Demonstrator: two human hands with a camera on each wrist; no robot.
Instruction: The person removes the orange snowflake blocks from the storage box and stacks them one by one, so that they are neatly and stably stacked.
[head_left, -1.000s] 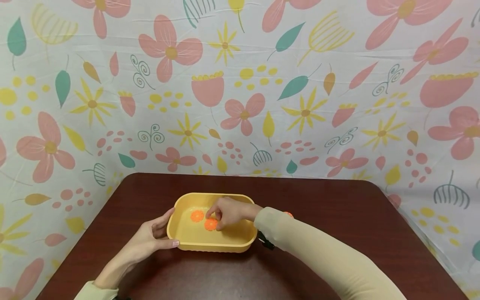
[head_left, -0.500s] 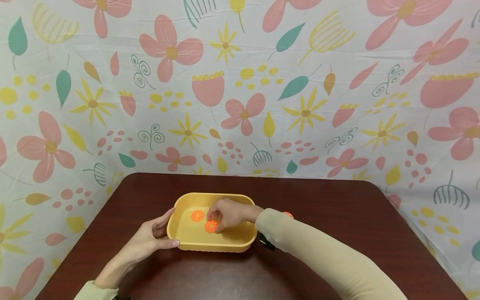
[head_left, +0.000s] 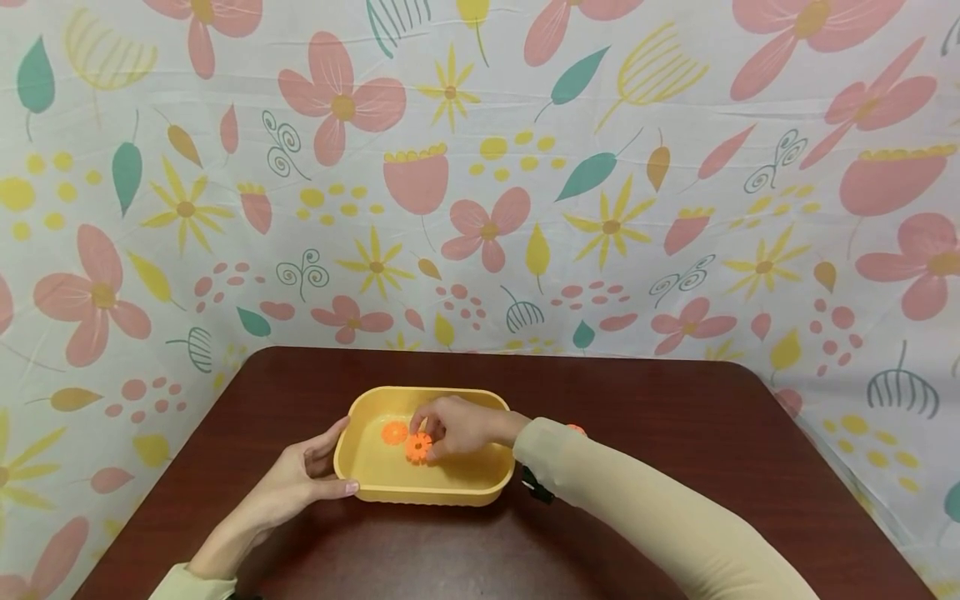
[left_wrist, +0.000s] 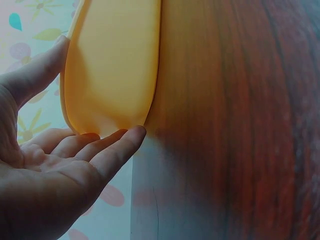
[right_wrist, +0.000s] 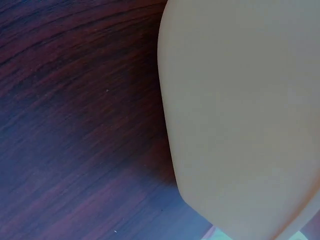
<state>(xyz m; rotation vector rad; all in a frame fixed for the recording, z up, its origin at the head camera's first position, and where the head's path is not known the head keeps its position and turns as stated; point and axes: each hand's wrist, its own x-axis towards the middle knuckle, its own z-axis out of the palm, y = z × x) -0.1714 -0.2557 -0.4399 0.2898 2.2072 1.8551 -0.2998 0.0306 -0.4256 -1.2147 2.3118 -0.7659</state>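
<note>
A yellow rectangular tray (head_left: 423, 490) with rounded corners rests on the table. My left hand (head_left: 296, 477) grips its left end, the thumb and fingers spread on either side of the corner, as the left wrist view also shows. Inside the tray, my right hand (head_left: 461, 427) pinches an orange notched flower-shaped disc (head_left: 417, 448), tilted up so that its face and centre show. A second orange disc (head_left: 393, 432) lies flat on the tray floor to the left of it. The right wrist view is mostly filled by the tray's wall (right_wrist: 235, 110); the right hand is not seen there.
Another orange piece (head_left: 576, 428) peeks out from behind the right sleeve (head_left: 555, 454) on the table, mostly hidden. The dark red-brown table (head_left: 637, 400) ends at a flower-printed cloth (head_left: 480, 167) hanging behind and beside it.
The disc at my right fingertips, flat a second ago, is now lifted and tilted in the pinch, slightly to the left. My left hand and the tray stay put.
</note>
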